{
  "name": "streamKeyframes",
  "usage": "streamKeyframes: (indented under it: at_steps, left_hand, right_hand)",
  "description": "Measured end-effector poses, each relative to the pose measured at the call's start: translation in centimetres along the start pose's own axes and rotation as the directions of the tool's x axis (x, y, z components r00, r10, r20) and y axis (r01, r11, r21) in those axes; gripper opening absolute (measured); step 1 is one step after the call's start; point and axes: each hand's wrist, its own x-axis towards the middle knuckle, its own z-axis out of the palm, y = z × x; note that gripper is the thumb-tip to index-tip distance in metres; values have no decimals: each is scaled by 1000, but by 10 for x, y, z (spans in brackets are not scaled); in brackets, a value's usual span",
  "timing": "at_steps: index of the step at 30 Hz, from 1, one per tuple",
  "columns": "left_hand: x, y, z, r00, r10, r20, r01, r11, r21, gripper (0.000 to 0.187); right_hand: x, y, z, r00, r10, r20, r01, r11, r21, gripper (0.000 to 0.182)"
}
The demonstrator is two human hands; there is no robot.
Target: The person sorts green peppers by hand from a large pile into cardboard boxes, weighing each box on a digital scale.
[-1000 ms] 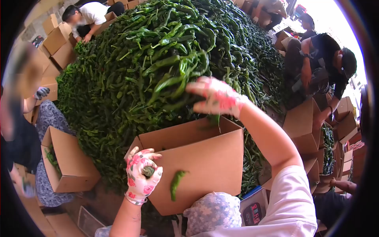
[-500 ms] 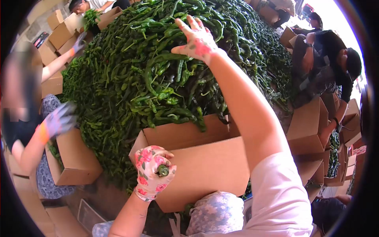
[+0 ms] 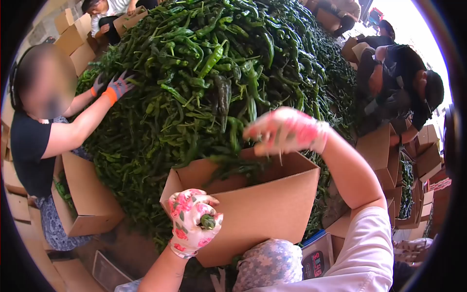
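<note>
On my feed: left hand (image 3: 187, 214), curled round a green pepper (image 3: 207, 222); right hand (image 3: 287, 130), blurred, hold unclear to me, above the box (image 3: 260, 209), set beside the pepper heap (image 3: 194, 73), presumably for short reach.

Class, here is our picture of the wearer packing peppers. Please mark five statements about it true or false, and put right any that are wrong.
1. The wearer's left hand is closed around a green pepper. True.
2. The wearer's right hand is bare. False: it is gloved.
3. The box in front of the wearer is taped shut. False: its top is open.
4. A co-worker at the picture's left has gloved hands at the pile. True.
5. The pile is made up of red peppers. False: its peppers are green.
</note>
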Motion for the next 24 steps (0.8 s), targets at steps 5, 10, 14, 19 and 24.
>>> streamKeyframes:
  at_steps: [5, 10, 14, 19, 24]
  left_hand:
    - [2, -2, 6, 999, -33, 30, 32, 999, 40, 17]
    - [3, -7, 12, 997, -69, 29, 68, 998, 15, 16]
    - [4, -8, 11, 998, -46, 42, 43, 996, 81, 17]
    - [4, -11, 11, 998, -29, 56, 25, 998, 60, 19]
    - [1, -9, 8, 998, -42, 45, 39, 998, 54, 21]
  right_hand:
    - [74, 62, -58, 741, 292, -605, -307, 948, 82, 68]
    - [140, 59, -22, 812, 343, -472, -424, 903, -72, 96]
    - [108, 51, 12, 888, 18, -459, -153, 953, -260, 46]
    - [21, -9, 54, 993, -111, -39, 104, 981, -161, 29]
    - [-5, 52, -55, 734, -130, -667, -121, 941, -316, 22]
